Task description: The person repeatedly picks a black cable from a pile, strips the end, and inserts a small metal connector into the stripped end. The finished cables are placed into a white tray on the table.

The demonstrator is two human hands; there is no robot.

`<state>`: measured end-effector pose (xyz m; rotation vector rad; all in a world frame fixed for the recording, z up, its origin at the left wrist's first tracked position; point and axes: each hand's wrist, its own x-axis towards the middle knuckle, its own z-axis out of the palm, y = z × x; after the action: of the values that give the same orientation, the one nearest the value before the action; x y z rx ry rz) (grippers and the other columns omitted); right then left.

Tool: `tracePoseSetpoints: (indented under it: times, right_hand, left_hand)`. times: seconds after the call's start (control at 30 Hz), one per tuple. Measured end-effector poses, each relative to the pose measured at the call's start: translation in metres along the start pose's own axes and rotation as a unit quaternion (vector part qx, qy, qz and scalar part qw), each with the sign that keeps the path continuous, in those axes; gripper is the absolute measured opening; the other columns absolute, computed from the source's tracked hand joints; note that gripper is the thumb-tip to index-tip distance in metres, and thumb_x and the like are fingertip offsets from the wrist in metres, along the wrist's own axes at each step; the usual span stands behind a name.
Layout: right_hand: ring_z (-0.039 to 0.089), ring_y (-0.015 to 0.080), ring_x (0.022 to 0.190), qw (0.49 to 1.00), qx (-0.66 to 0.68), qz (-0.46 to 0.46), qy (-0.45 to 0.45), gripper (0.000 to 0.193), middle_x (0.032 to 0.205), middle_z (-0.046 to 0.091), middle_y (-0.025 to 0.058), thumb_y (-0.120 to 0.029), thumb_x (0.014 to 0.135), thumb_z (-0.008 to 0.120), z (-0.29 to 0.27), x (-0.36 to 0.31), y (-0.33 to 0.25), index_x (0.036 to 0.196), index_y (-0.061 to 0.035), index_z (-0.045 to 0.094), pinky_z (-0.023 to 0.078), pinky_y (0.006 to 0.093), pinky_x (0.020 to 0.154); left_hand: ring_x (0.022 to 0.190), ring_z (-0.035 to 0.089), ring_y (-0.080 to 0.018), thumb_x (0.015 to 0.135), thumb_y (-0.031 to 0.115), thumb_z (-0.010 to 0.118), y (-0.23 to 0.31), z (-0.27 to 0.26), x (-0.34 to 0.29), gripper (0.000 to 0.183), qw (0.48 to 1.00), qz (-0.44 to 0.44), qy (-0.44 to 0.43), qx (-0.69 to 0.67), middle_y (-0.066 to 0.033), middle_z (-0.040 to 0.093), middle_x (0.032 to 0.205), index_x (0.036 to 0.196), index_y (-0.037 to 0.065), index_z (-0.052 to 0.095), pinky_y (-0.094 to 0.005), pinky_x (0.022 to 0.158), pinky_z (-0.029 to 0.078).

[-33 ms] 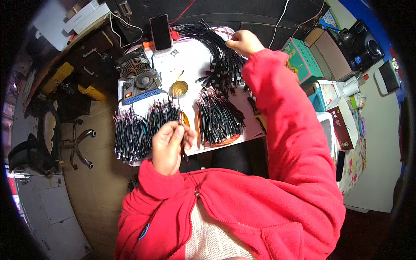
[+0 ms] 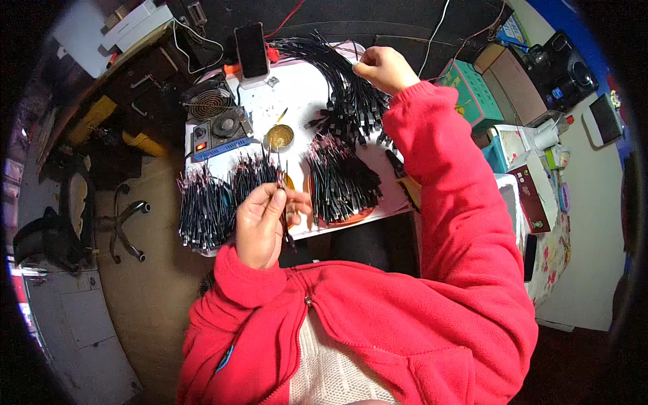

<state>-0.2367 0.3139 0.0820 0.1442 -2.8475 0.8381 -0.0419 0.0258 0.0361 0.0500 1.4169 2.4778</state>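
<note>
Just off the table's front edge, my left hand point(image 2: 262, 226) is closed, thumb against index finger, on a few short black cables point(image 2: 287, 237) whose thin ends stick up above the fingers. My right hand point(image 2: 386, 69) reaches to the far right of the table, fingers pinched at a thin black cable point(image 2: 356, 51) over the large cable bundle point(image 2: 351, 101). That bundle has plugs at its near ends. Beside my left hand stand upright bunches of short black cables with reddish tips: one at the left point(image 2: 202, 212), one in the middle point(image 2: 253, 172), one on the right point(image 2: 341, 182).
On the white table point(image 2: 297, 84) are a small round tin point(image 2: 278, 138), a blue-grey solder-pot-like device point(image 2: 226, 131) with a fan grille, and a phone point(image 2: 251, 50) on a stand. A green box point(image 2: 470, 91) stands at the right, an office chair point(image 2: 121, 219) at the left.
My right hand has shifted slightly to the right. The other fingers of my left hand have spread a little, while its thumb and index finger keep the cables.
</note>
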Motion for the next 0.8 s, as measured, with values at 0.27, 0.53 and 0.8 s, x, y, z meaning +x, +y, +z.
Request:
tracePoseSetpoints:
  times: [0.27, 0.53, 0.8]
  right_hand:
    - [0.062, 0.0287, 0.062, 0.973, -0.027, -0.227, 0.020, 0.017, 0.072, 0.059, 0.0112, -0.015, 0.073, 0.061, 0.039, -0.229, -0.120, 0.085, -0.0029, 0.055, 0.050, 0.0409, 0.056]
    - [0.062, 0.0321, 0.073, 0.945, 0.021, -0.235, -0.227, 0.019, 0.077, 0.059, 0.0138, -0.020, 0.079, 0.063, 0.106, -0.280, -0.118, 0.083, -0.0030, 0.057, 0.050, 0.0405, 0.067]
    - [0.054, 0.0041, 0.069, 0.793, 0.602, -0.026, -0.096, 0.019, 0.084, 0.063, 0.0011, -0.017, 0.090, 0.063, 0.043, -0.218, -0.109, 0.101, -0.0005, 0.061, 0.042, 0.0179, 0.060]
  left_hand:
    - [0.103, 0.063, -0.0283, 0.099, 0.013, 0.045, 0.029, 0.028, 0.030, 0.015, 0.991, 0.028, -0.101, -0.080, -0.0203, 0.058, 0.121, 0.102, 0.002, 0.055, -0.0368, 0.086, 0.053]
    - [0.055, 0.041, -0.0056, 0.099, 0.014, 0.048, 0.046, 0.011, 0.000, 0.014, 0.987, 0.115, -0.109, 0.012, -0.0128, 0.065, 0.092, 0.096, 0.003, 0.056, -0.0188, 0.054, 0.035]
    - [0.053, 0.038, -0.0049, 0.098, 0.013, 0.050, 0.025, 0.008, -0.050, 0.012, 0.990, 0.104, -0.091, 0.029, -0.0131, 0.065, 0.087, 0.097, 0.004, 0.057, -0.0171, 0.052, 0.034]
